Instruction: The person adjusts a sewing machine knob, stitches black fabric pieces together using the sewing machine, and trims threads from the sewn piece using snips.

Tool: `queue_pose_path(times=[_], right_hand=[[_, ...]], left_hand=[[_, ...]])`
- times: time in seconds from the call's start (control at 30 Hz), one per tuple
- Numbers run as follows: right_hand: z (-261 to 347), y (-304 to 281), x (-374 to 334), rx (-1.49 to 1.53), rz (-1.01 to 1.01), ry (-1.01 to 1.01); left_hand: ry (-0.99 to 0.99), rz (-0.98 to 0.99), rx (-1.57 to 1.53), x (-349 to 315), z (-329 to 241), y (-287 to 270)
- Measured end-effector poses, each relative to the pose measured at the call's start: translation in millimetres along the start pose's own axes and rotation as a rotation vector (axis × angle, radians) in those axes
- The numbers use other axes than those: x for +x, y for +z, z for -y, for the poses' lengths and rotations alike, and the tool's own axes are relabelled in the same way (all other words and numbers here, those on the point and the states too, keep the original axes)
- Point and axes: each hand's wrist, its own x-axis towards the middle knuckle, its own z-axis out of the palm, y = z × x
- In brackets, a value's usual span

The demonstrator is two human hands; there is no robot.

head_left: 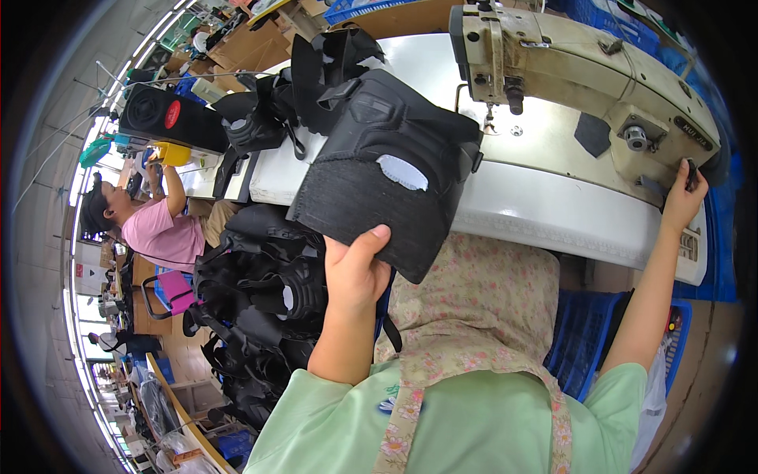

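My left hand (357, 272) grips the lower edge of a black padded guard (371, 186), thumb on top, holding it up in front of the sewing table. The guard looks like a knee pad, with moulded ridges, a side strap buckle and a pale oval patch. Behind it to the right is a beige sewing machine (568, 55), its needle apart from the guard. Out at the machine's right end, my right hand (685, 193) has its fingers closed round a small dark thing; whether that belongs to the machine cannot be made out.
A small dark fabric piece (593, 135) lies on the machine bed. More black guards (253, 122) sit at the table's far left, and a large heap (260, 292) hangs beside my left arm. Blue crates (584, 336) stand below the table. A person in pink (166, 233) works at left.
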Motion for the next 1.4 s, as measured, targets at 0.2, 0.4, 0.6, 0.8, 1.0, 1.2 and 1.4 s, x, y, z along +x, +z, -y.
queue_pose_path(times=[0.2, 0.4, 0.6, 0.8, 1.0, 1.2, 1.4], right_hand=[[8, -1, -3, -0.023, -0.008, -0.011], [4, 0, -3, -0.028, -0.018, -0.014], [3, 0, -3, -0.021, -0.024, -0.033], [7, 0, -5, 0.01, -0.021, -0.047], [10, 0, -5, 0.011, -0.032, -0.054], [4, 1, -4, 0.009, -0.02, -0.05], [7, 0, -4, 0.019, -0.022, -0.049]], left_hand=[[-0.022, -0.039, -0.054, 1, 0, -2], [-0.054, -0.027, -0.097, 1, 1, -5], [-0.07, -0.045, -0.114, 2, -1, -7], [-0.103, -0.031, -0.173, 5, -2, -11], [-0.135, -0.038, -0.263, 7, 1, -18], [-0.174, -0.063, -0.349, 10, 4, -26], [-0.261, -0.129, -0.338, 13, 2, -30]])
